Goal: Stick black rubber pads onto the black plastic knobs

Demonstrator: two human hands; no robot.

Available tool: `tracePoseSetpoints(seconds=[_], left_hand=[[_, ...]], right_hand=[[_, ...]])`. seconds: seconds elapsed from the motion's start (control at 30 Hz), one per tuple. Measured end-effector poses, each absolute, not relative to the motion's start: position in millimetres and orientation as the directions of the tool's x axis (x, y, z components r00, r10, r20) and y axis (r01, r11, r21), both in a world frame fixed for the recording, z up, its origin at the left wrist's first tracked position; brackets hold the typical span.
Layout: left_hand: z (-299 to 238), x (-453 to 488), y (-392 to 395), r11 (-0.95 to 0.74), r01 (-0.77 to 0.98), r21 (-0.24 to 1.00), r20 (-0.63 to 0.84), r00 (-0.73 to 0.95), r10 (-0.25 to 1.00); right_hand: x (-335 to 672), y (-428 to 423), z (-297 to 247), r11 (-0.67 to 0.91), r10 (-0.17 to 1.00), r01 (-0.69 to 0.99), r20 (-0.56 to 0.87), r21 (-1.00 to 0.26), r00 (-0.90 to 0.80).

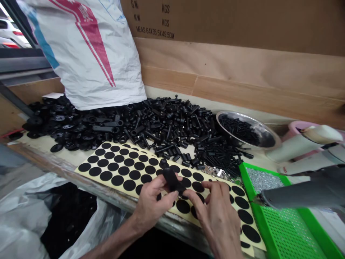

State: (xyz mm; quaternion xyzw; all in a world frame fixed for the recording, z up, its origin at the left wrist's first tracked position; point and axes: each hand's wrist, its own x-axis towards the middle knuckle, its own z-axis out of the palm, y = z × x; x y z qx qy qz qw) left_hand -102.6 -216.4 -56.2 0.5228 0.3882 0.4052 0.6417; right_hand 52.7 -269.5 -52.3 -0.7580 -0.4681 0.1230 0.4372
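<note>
Black moulded part (171, 181) sits pinched between the fingers (208, 187) of the left hand (152, 203) and right hand (218, 216), low over a cream backing sheet (172, 216) of round black adhesive pads (129, 185).

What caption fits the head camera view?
Left hand and right hand hold a black part over a sheet of black adhesive dots, beside a heap of black parts.

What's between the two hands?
In the head view, a black molded part sits between the left hand and the right hand, above the sheet of black round stickers.
</note>
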Motion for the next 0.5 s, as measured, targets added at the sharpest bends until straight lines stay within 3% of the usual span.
tracePoseSetpoints(seconds=[0.07,0.13,0.23,0.5], left_hand=[[-52,-102,-215,0.191,-0.199,0.961,-0.101,0.391,0.915],[-48,-101,-214,0.272,-0.288,0.918,-0.130,0.428,0.894],[-45,-99,-214,0.322,-0.324,0.890,-0.144,0.469,0.871],[-46,-100,-218,0.245,-0.281,0.928,-0.103,0.438,0.893]], right_hand=[[56,-268,-54,-0.141,0.869,0.443,0.104,-0.885,0.484],[55,-267,-56,-0.132,0.920,0.151,-0.065,-0.980,0.387],[47,-264,-55,-0.136,0.930,-0.199,-0.195,-0.970,0.311],[22,-265,-61,-0.095,0.943,-0.176,-0.145,-0.980,0.299]])
